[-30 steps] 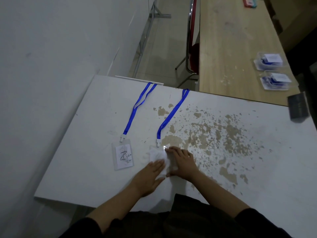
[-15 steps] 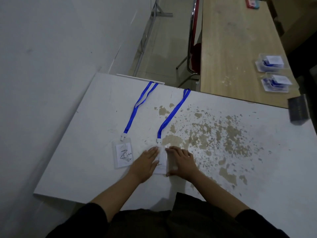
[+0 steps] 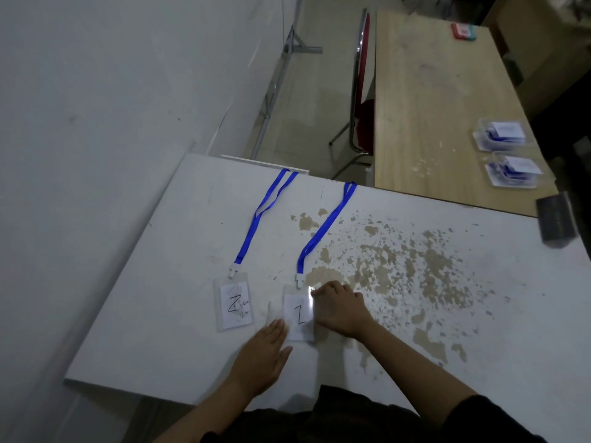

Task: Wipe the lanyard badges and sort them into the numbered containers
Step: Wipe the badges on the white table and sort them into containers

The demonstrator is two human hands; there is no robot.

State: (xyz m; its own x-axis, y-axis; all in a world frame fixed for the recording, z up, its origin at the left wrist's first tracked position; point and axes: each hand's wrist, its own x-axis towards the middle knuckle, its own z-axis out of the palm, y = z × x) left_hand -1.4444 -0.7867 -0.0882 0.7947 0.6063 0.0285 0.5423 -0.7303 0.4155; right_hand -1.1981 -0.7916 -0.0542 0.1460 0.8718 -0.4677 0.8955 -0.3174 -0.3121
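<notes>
wiping looks finished on the badge marked 1 [image 3: 299, 311]: the left hand [image 3: 262, 356], fingers flat and holding nothing visible, has slid off toward 7 o'clock, uncovering it. the right hand [image 3: 340, 310] still presses its 3 o'clock edge with curled fingers; sorting into the containers [image 3: 503, 151] at 2 o'clock likely follows.

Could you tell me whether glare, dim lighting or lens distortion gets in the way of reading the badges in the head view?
Head view: dim and bluish overall; a bright glare patch sits on the sleeve of the right badge beside the right hand, yet its mark reads clearly; the left badge is glare-free, its smaller scribble unclear; wide-angle bending slants the table edges.
</notes>
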